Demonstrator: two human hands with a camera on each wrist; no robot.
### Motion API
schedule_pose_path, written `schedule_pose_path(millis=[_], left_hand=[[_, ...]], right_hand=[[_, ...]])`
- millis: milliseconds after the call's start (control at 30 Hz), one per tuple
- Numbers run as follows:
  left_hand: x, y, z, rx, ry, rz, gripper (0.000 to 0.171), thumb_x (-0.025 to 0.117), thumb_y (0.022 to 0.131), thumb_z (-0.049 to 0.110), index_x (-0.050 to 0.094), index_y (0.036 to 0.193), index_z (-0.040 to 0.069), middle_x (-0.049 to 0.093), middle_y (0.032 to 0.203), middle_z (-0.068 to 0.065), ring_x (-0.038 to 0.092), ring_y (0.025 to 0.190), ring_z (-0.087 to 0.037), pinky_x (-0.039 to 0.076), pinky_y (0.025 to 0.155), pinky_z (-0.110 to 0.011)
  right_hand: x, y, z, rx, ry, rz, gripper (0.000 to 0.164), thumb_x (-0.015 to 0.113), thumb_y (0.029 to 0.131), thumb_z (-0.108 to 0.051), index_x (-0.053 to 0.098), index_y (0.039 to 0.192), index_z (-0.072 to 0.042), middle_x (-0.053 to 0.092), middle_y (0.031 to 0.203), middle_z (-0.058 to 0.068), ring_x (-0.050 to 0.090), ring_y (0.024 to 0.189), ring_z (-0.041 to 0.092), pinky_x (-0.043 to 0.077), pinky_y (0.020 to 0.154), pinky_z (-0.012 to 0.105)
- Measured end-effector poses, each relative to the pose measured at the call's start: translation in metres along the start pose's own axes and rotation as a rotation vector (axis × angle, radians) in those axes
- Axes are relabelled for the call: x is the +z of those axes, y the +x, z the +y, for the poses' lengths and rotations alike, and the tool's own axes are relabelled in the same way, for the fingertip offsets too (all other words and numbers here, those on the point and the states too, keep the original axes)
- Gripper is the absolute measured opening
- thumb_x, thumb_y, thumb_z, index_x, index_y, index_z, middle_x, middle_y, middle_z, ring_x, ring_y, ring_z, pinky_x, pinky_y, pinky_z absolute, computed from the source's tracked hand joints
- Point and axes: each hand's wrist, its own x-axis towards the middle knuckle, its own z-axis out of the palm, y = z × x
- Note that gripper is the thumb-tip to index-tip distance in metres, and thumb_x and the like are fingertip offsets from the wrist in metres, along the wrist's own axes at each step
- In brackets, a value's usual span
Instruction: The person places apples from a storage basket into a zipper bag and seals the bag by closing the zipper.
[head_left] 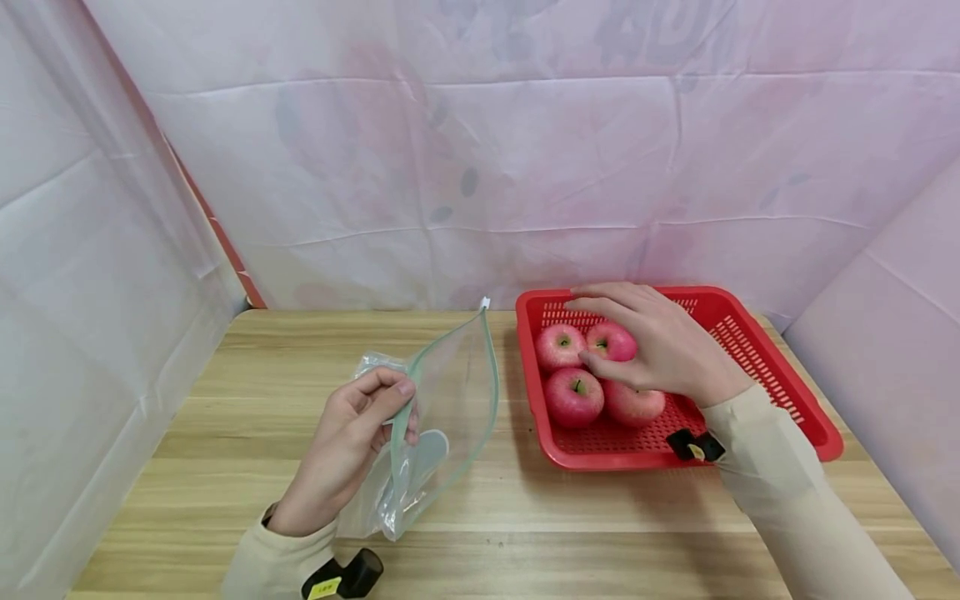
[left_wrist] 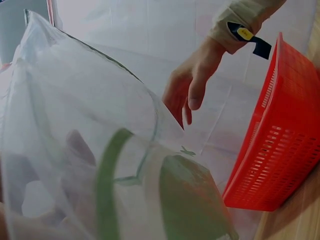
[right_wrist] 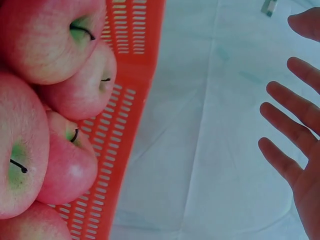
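Observation:
My left hand point(head_left: 352, 442) pinches the green-edged rim of a clear zip bag point(head_left: 453, 392) between thumb and fingers. The bag's mouth gapes toward the basket, and a white slider sits at its far corner. Over the red basket point(head_left: 750, 454) hovers my right hand point(head_left: 660, 342), fingers spread and holding nothing. Several red apples point(head_left: 575, 398) sit in the basket's left part, partly hidden beneath that hand. The right wrist view shows the apples point(right_wrist: 65, 165) close up, stems visible, with the hand point(right_wrist: 305, 130) apart from them. In the left wrist view, the bag point(left_wrist: 85, 125) fills much of the picture.
Both stand on a wooden table point(head_left: 247, 417), the bag left of the basket. A pale patterned cloth point(head_left: 487, 167) hangs behind the table, and white sheets close off the left and right sides. The basket's perforated wall point(left_wrist: 280, 155) rises toward the bag.

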Motion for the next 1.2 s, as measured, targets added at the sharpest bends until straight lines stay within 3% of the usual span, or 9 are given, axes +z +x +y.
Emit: schedule_pose_path(millis=[300, 700, 967, 1200], left_hand=[[0.001, 0.001, -0.001, -0.02, 0.008, 0.02, 0.013, 0.059, 0.105, 0.016, 0.061, 0.101, 0.005, 0.061, 0.074, 0.003, 0.06, 0.063, -0.011, 0.048, 0.061, -0.019], [0.002, 0.002, -0.002, -0.016, 0.015, 0.021, 0.014, 0.059, 0.104, 0.016, 0.059, 0.102, 0.002, 0.062, 0.075, 0.003, 0.061, 0.063, -0.01, 0.052, 0.063, -0.021], [0.002, -0.002, -0.001, -0.016, 0.019, 0.019, 0.013, 0.058, 0.104, 0.016, 0.059, 0.102, 0.004, 0.062, 0.074, 0.002, 0.061, 0.063, -0.011, 0.051, 0.063, -0.021], [0.004, -0.004, 0.0, 0.002, 0.014, 0.007, 0.01, 0.058, 0.105, 0.015, 0.06, 0.1, 0.005, 0.062, 0.074, 0.002, 0.061, 0.063, -0.011, 0.053, 0.064, -0.022]], right_hand=[[0.014, 0.006, 0.018, 0.089, 0.003, -0.082, 0.058, 0.082, 0.081, -0.031, 0.064, 0.135, -0.015, 0.062, 0.137, 0.004, 0.057, 0.127, 0.029, 0.046, 0.105, 0.052], [0.038, 0.015, 0.039, 0.284, 0.055, -0.274, 0.063, 0.078, 0.086, -0.044, 0.057, 0.143, -0.023, 0.055, 0.146, 0.0, 0.051, 0.136, 0.025, 0.047, 0.106, 0.054], [0.061, 0.012, 0.047, 0.276, 0.073, -0.349, 0.06, 0.078, 0.086, -0.041, 0.062, 0.138, -0.016, 0.06, 0.139, 0.008, 0.059, 0.127, 0.032, 0.05, 0.103, 0.055], [0.069, 0.007, 0.05, 0.283, 0.07, -0.38, 0.059, 0.078, 0.085, -0.035, 0.063, 0.136, -0.01, 0.06, 0.139, 0.016, 0.056, 0.129, 0.038, 0.046, 0.107, 0.057]])
